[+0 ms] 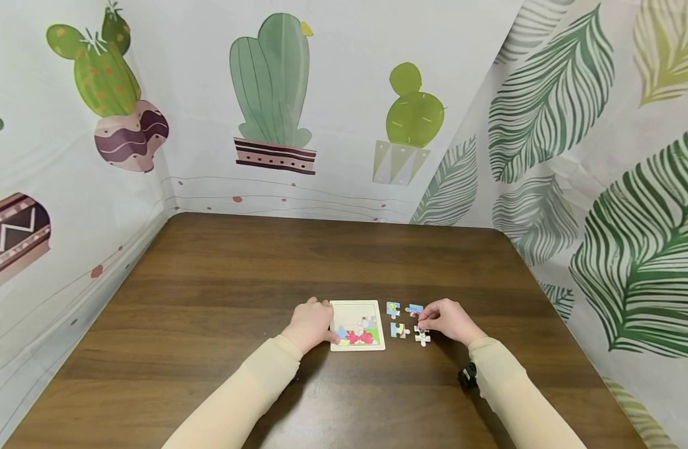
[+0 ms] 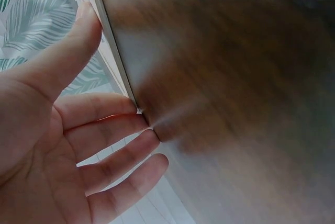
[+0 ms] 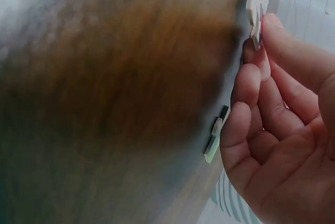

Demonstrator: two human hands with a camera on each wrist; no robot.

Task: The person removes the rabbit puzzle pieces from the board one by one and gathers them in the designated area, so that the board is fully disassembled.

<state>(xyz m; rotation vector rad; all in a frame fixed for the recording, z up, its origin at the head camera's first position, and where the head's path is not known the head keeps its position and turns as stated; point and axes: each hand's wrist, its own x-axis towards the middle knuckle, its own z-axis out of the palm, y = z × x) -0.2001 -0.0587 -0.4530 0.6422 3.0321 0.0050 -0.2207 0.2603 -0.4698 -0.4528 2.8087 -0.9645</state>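
Observation:
My left hand (image 1: 312, 327) rests against the left edge of a pale square puzzle tray (image 1: 358, 348). Its thumb lies at the near part of that edge, with the other fingers (image 2: 112, 169) fairly straight by the far corner. Colourful pieces with red shapes fill the tray's lower part; the upper part shows bare board. To the right of the tray, my right hand (image 1: 450, 320) pinches a whitish jigsaw piece (image 1: 422, 337) between thumb and forefinger. In the right wrist view, the pinched piece (image 3: 257, 1) is seen nearly edge-on, with the remaining fingers curled beneath.
Between tray and right hand lie a blue piece with a yellow shape (image 1: 392, 308), a yellowish piece (image 1: 398, 330) and another blue piece (image 1: 414, 308). All are on a brown wooden table (image 1: 237, 262). A patterned cloth (image 1: 344, 93) hangs behind. A black device (image 1: 468, 375) sits at the right wrist.

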